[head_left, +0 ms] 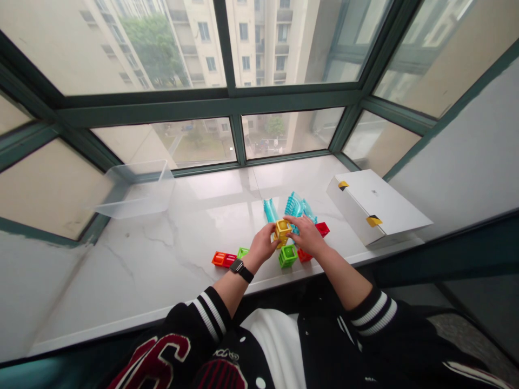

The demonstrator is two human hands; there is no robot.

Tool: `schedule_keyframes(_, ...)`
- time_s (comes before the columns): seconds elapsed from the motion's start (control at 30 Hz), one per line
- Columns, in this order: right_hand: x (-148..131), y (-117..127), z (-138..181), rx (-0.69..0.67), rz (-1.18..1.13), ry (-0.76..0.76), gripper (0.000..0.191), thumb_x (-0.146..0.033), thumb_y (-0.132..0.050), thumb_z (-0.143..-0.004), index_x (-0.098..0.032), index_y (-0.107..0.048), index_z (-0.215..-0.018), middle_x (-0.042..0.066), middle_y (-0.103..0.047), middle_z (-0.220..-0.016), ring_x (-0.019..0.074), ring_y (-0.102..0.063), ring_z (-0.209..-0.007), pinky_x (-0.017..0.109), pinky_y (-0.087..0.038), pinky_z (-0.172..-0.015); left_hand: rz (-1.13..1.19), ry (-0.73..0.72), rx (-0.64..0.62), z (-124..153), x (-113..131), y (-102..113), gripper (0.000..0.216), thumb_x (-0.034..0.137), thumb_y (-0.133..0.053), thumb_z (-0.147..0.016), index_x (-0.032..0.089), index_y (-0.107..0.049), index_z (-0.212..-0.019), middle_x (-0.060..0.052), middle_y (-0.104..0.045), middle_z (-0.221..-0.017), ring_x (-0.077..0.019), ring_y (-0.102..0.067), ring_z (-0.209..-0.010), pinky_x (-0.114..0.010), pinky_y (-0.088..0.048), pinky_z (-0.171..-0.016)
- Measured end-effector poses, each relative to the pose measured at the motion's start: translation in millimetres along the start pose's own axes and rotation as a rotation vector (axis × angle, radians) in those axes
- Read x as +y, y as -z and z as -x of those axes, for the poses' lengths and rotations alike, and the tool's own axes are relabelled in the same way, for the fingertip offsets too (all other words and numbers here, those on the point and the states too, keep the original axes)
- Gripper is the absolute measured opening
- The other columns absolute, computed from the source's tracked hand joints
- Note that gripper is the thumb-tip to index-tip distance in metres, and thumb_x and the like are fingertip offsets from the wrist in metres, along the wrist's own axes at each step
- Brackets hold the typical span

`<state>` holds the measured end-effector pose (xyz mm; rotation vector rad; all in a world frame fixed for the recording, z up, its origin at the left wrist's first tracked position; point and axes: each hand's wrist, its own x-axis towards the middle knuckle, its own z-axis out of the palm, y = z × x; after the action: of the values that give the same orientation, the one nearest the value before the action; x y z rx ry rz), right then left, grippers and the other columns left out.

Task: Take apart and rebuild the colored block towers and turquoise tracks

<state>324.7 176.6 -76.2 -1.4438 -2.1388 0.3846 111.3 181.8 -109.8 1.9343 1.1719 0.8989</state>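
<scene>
Between my two hands is a yellow toy block (283, 229), cube-like with a round opening on top. My left hand (263, 244) grips its left side, and a watch is on that wrist. From the right, the fingers of my right hand (307, 233) close on the same block. A green block (287, 256) stands just below it, with a red block (304, 255) partly under my right forearm. Another red block (323, 229) lies right of my right hand. Beyond my hands are clear blue track pieces, one straight (269, 209) and one curved (294, 204).
Left of my left wrist lie an orange block (219, 259) and a partly hidden green block (243, 253). A clear plastic bin (141, 208) stands at the back left. A white box (381, 202) with yellow-black tape sits at the right. Windows border the marble sill (162, 270).
</scene>
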Motion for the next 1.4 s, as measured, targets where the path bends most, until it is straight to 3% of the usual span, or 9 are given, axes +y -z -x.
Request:
schedule_keyframes(0.53,-2.4,3.1,-0.4,-0.025,0.004,0.025,0.059,-0.019,-0.07,-0.091,-0.031,-0.056,-0.147,0.008,-0.072,-0.135,0.0298,-0.067,-0.124,0.066,-0.034,-0.123,0.003,-0.004,-0.011,0.3,-3.2,0.9,0.052,0.011,-0.076,-0.081,0.028,-0.06,-0.127,-0.005,-0.073,-0.126,-0.0251,-0.071,-0.115,-0.046,-0.057,-0.104)
schedule_keyframes(0.73,-1.3,2.8,-2.2,-0.049,0.018,0.028,0.059,-0.019,-0.07,-0.092,-0.032,-0.054,-0.147,0.007,-0.073,-0.133,0.0305,-0.067,-0.125,0.069,-0.031,-0.124,0.06,-0.007,-0.025,1.5,-1.9,0.8,0.06,0.014,-0.075,-0.083,0.03,-0.055,-0.137,-0.006,-0.072,-0.132,-0.0263,-0.071,-0.119,-0.049,-0.059,-0.104)
schedule_keyframes(1.0,-0.3,0.0,-2.0,-0.058,0.051,0.049,0.059,-0.018,-0.069,-0.092,-0.029,-0.051,-0.147,0.009,-0.073,-0.131,0.0303,-0.067,-0.123,0.066,-0.033,-0.124,0.07,0.009,-0.033,4.8,1.7,4.0,0.045,0.031,-0.071,-0.094,0.028,-0.056,-0.136,-0.009,-0.075,-0.127,-0.0264,-0.074,-0.116,-0.046,-0.06,-0.102)
schedule_keyframes(1.4,0.8,-0.7,-1.6,-0.048,0.039,0.059,0.06,-0.017,-0.069,-0.092,-0.03,-0.052,-0.147,0.009,-0.073,-0.13,0.0306,-0.067,-0.123,0.066,-0.033,-0.124,0.061,0.023,-0.058,4.8,5.8,6.1,0.037,0.03,-0.066,-0.097,0.028,-0.055,-0.133,-0.008,-0.076,-0.126,-0.0263,-0.073,-0.118,-0.045,-0.059,-0.103)
